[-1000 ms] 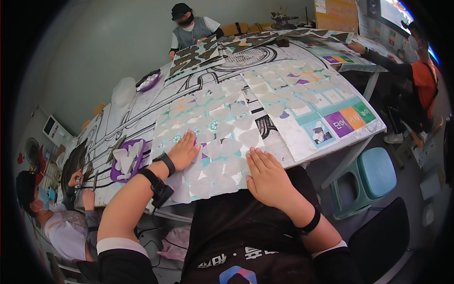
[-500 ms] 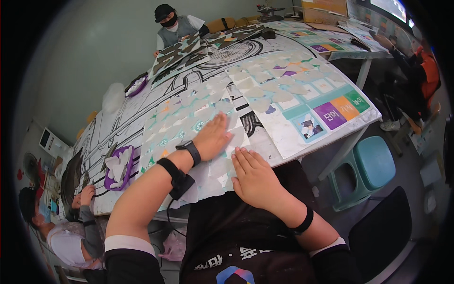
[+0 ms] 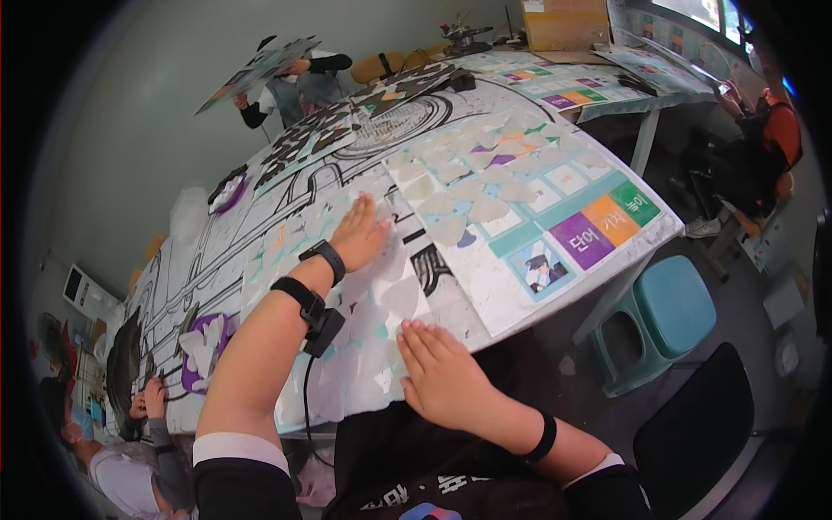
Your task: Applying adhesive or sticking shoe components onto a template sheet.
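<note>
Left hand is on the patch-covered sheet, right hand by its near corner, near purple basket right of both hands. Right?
Not quite: the head view shows the near purple basket left of both hands. The rest holds: left hand on the patch-covered sheet, right hand by its near corner.

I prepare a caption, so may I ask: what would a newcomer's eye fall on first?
Probably the left hand, mid-view, flat on a sheet covered with pale grey pieces, and the right hand at that sheet's near edge. The purple, orange and green blocks on the neighbouring sheet to the right come next. Then the teal stool below the table's right side.
</note>
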Available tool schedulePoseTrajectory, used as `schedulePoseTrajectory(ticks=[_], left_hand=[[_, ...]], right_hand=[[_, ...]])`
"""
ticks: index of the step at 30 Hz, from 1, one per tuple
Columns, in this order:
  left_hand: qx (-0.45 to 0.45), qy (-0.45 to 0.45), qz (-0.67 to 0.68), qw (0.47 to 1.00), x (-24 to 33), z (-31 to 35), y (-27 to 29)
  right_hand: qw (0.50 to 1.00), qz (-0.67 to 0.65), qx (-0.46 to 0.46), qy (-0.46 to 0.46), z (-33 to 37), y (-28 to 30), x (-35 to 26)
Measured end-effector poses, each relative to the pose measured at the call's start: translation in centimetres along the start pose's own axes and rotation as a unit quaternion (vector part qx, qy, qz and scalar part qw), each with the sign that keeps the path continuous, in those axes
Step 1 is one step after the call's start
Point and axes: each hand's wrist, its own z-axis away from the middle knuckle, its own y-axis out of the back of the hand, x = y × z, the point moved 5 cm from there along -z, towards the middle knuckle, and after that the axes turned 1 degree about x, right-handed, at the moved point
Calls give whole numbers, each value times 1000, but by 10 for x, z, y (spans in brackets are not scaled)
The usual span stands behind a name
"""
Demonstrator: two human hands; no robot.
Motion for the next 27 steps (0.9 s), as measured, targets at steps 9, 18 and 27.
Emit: schedulePoseTrajectory(ticks=[9, 18, 27], left_hand=[[-154, -28, -59, 986, -23, -32, -39], [-160, 13, -62, 985, -54, -52, -26], [-253, -78, -298, 917, -38, -93, -12]], right_hand=[[998, -31, -53, -18, 0, -1, 0], [997, -50, -58, -14, -4, 0, 6], [996, -57, -66, -19, -2, 0, 11]])
